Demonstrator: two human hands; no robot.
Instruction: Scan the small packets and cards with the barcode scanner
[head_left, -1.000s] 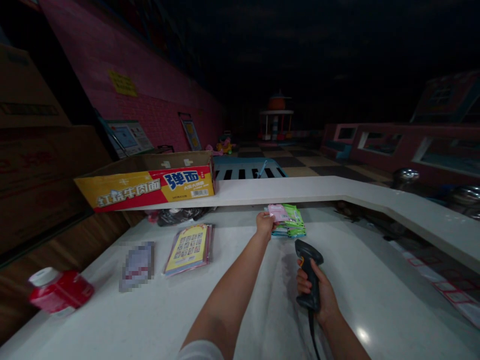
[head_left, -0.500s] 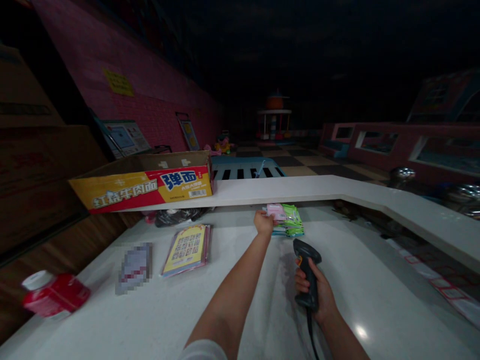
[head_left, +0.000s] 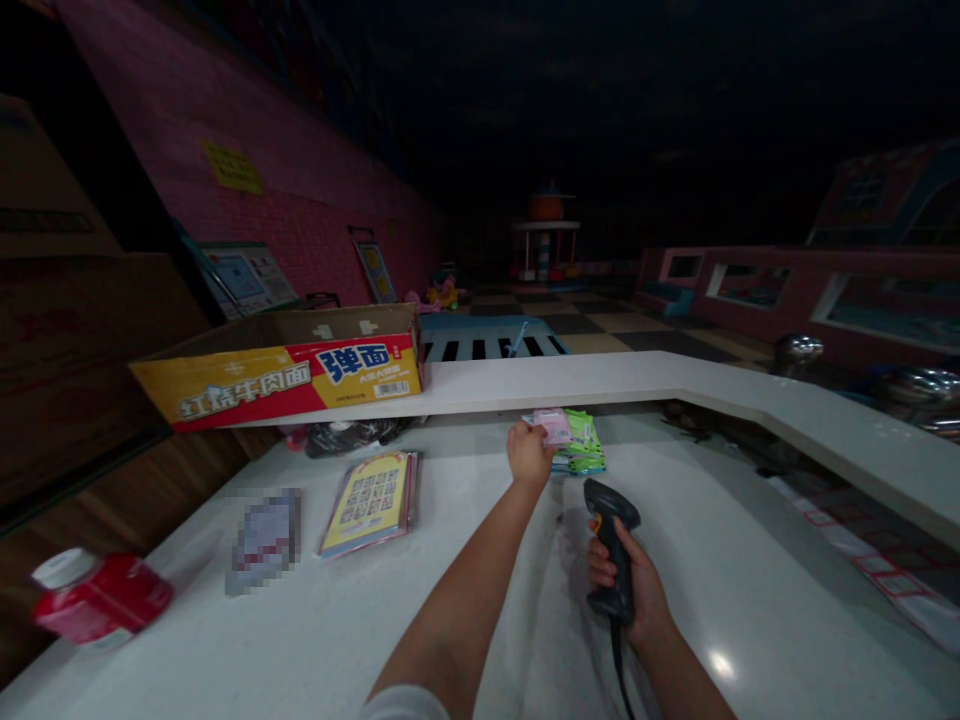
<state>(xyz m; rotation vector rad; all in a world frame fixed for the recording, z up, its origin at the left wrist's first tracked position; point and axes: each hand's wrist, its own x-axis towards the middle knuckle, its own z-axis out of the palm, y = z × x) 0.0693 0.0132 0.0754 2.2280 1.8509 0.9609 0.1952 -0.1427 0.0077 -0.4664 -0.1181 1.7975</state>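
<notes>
My left hand [head_left: 530, 452] reaches out to the far side of the white counter [head_left: 300, 640], its fingers closed on the edge of a small pink packet [head_left: 553, 426]. That packet lies against a pile of green packets [head_left: 583, 445], just below the raised ledge. In my right hand [head_left: 643, 588] is a black barcode scanner [head_left: 616, 540], held upright by its handle with the head tilted toward the pile. The fingers wrap round the handle, and a black cable runs from its base toward me. Scanner and packets are apart.
On the left lie a red bottle with a white cap [head_left: 101, 598], a blurred-out flat item [head_left: 264, 540] and a yellow booklet stack [head_left: 371, 502]. A noodle carton [head_left: 285, 375] stands on the raised white ledge [head_left: 570, 380]. Metal balls [head_left: 797, 352] sit at the right.
The view has shifted slightly. My left hand keeps its grip on the pink packet, which has barely moved. My right hand still holds the scanner in about the same place.
</notes>
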